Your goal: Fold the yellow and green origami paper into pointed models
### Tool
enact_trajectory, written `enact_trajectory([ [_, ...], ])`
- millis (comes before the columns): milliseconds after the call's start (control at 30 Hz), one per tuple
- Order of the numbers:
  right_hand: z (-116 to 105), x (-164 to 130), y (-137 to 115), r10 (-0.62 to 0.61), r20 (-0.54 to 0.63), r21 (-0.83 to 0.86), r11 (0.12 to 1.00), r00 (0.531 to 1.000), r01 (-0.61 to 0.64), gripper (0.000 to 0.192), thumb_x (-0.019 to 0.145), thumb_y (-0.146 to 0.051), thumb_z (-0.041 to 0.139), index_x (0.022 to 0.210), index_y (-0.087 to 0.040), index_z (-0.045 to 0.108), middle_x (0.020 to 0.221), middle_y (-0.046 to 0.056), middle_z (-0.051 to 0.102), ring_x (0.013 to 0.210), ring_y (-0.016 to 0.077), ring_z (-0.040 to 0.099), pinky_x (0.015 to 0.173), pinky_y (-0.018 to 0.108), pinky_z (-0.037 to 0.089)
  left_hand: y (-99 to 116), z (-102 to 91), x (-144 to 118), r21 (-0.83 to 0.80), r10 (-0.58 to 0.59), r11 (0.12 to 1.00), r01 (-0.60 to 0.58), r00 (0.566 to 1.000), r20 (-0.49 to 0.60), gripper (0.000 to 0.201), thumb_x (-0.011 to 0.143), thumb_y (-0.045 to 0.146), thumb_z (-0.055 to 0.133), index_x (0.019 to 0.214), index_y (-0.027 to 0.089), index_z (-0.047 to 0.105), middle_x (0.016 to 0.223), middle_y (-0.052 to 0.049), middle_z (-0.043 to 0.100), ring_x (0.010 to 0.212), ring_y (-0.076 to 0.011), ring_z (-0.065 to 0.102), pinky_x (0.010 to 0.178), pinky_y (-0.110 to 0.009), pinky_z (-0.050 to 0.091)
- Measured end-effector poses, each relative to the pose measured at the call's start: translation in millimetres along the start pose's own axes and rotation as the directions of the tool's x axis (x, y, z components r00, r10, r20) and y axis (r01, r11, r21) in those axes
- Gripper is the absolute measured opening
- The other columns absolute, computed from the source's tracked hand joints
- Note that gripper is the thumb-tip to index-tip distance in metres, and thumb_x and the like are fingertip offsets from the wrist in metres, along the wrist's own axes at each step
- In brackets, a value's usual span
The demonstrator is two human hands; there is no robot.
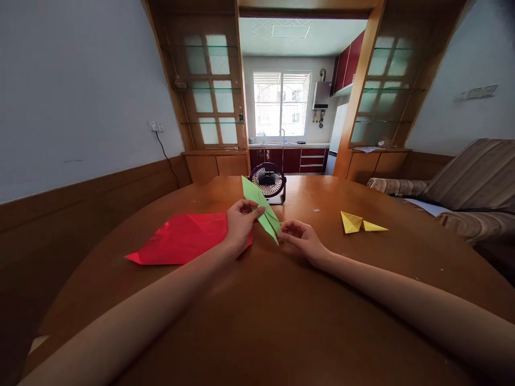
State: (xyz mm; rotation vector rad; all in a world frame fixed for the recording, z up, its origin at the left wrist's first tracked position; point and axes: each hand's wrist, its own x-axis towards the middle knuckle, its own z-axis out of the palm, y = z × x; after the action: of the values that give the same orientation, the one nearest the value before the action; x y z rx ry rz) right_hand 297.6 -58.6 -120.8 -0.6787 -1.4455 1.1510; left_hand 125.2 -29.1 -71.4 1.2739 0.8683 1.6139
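- The left hand [240, 224] pinches the green folded paper [262, 210] near its middle, thumb and forefinger pressed on the sheet; the other fingers curl beneath.
- The right hand [301, 239] nips the paper's lower tip with thumb and fingertips drawn together; the remaining fingers are loosely bent.
- The green folded paper is held between both hands, just above the wooden table [281, 300]; it is a long, narrow, creased shape with sharp points; its long axis runs from the upper left, toward the fan, down to the lower right.
- A flat red paper sheet [183, 238] with visible creases lies on the table under and beside the left hand.
- A small yellow folded paper [360, 223], pointed and angular, lies well apart to the right.
- A small round desk fan [269, 183] with a dark grille stands just behind the green paper.
- The table is smooth, glossy and round-edged.
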Motion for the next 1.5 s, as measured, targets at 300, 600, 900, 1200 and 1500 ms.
enact_trajectory([
  [300,-9,3,5,0.006,-0.051,-0.047,0.999,0.999,-0.008,0.017,0.066,-0.029,0.078,0.076,-0.020,0.068,0.096,0.002,0.066,0.087,0.0155,0.060,0.081,0.030,0.047,-5,-2.4,3,0.086,0.059,0.994,-0.066,0.994,0.089,0.032,0.059,0.012,0.071,0.088,0.016,0.058,0.083,0.001,0.060,0.071,-0.0110,0.058,0.064,-0.023,0.048],
  [600,-1,-1,-1,-0.189,-0.109,-0.280,0.948,0.976,0.152,0.036,0.072,-0.035,0.076,0.098,-0.024,0.055,0.096,0.002,0.059,0.074,0.0140,0.056,0.068,0.030,0.048,-3,5.1,-12,0.316,0.090,0.922,-0.223,0.918,0.386,0.033,0.067,0.012,0.063,0.100,0.016,0.058,0.088,-0.003,0.063,0.074,-0.0132,0.057,0.062,-0.023,0.047],
  [900,-5,-2,1,-0.201,-0.140,-0.322,0.935,0.970,0.147,0.027,0.086,-0.041,0.062,0.105,-0.023,0.059,0.097,0.004,0.065,0.080,0.0169,0.062,0.072,0.032,0.048,-6,3.9,-12,0.346,0.067,0.916,-0.202,0.929,0.364,0.033,0.067,0.019,0.074,0.094,0.017,0.055,0.082,-0.001,0.063,0.075,-0.0139,0.060,0.066,-0.025,0.047],
  [1200,-6,0,3,-0.193,-0.095,-0.255,0.953,0.977,0.164,0.018,0.082,-0.038,0.064,0.082,-0.021,0.059,0.077,-0.001,0.060,0.071,0.0147,0.055,0.066,0.028,0.044,-16,6.6,-16,0.268,0.073,0.944,-0.193,0.913,0.401,0.038,0.067,0.009,0.065,0.097,0.018,0.045,0.081,0.001,0.059,0.071,-0.0120,0.058,0.063,-0.023,0.044],
  [1500,-6,2,1,-0.160,-0.052,-0.034,0.987,0.986,0.158,0.020,0.070,-0.031,0.078,0.072,-0.020,0.061,0.091,0.001,0.061,0.086,0.0161,0.058,0.081,0.032,0.046,-10,5.8,-13,0.341,0.029,0.922,-0.183,0.912,0.410,0.030,0.069,0.014,0.064,0.093,0.018,0.046,0.078,0.000,0.060,0.069,-0.0136,0.057,0.060,-0.024,0.042],
])
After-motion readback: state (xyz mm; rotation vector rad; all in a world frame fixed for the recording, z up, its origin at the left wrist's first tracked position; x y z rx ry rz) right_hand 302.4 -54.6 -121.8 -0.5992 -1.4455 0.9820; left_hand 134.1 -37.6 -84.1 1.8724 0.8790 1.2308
